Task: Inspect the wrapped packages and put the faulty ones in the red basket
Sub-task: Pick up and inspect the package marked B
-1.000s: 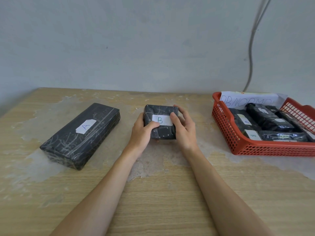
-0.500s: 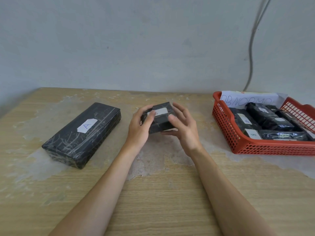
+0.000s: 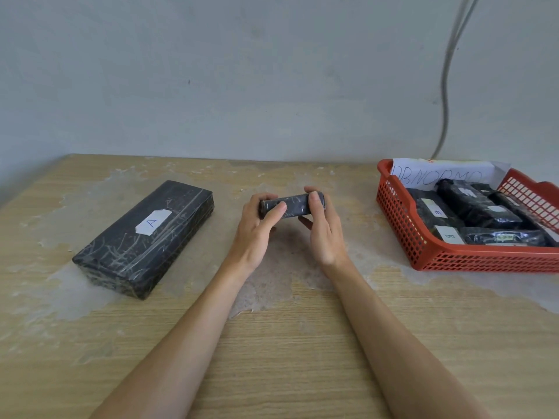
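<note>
Black-wrapped small package (image 3: 295, 206) and long package (image 3: 145, 237) make two outside red basket (image 3: 453, 261).

Worn wooden table (image 3: 272, 373) against grey wall (image 3: 211, 71), cable (image 3: 444, 95) hanging down it

Both forearms reach forward, the left hand (image 3: 257, 228) and right hand (image 3: 323, 234) gripping opposite ends of a small package (image 3: 295, 205).

The small black package (image 3: 292, 204) has been tipped up on edge, its white label now hidden. Both hands, left hand (image 3: 257, 228) and right hand (image 3: 323, 231), have lifted it off the table (image 3: 272, 343).
</note>
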Available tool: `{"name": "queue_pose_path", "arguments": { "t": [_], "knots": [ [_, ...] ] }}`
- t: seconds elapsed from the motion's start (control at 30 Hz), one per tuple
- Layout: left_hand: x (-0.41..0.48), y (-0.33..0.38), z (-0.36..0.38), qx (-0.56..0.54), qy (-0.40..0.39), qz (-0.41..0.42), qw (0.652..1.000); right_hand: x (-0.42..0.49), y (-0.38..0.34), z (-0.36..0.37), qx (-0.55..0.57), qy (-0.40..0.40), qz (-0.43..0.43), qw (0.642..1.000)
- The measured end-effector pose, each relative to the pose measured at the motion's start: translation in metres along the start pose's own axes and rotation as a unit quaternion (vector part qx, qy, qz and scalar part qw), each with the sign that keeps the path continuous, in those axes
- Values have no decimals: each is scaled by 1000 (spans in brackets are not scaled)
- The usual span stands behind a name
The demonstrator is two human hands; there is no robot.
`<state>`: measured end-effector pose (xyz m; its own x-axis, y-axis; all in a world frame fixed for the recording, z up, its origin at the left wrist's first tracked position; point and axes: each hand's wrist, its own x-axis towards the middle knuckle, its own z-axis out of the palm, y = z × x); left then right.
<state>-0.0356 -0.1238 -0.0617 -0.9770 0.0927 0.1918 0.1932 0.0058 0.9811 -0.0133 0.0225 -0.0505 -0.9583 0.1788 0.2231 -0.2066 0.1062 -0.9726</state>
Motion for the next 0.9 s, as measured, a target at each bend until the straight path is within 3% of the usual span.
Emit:
{"name": "queue_pose_path", "arguments": {
  "t": [0.43, 0.57, 0.9],
  "knots": [
    [-2, 0, 6, -24, 27, -25, 999, -3, 2, 1, -23, 9, -24, 999],
    [-4, 3, 6, -26, 3, -1, 1000, -1, 0, -1, -14, 29, -21, 999],
    [-7, 14, 4, -39, 14, -10, 999, -4, 4, 1, -73, -10, -30, 997]
  ]
}}
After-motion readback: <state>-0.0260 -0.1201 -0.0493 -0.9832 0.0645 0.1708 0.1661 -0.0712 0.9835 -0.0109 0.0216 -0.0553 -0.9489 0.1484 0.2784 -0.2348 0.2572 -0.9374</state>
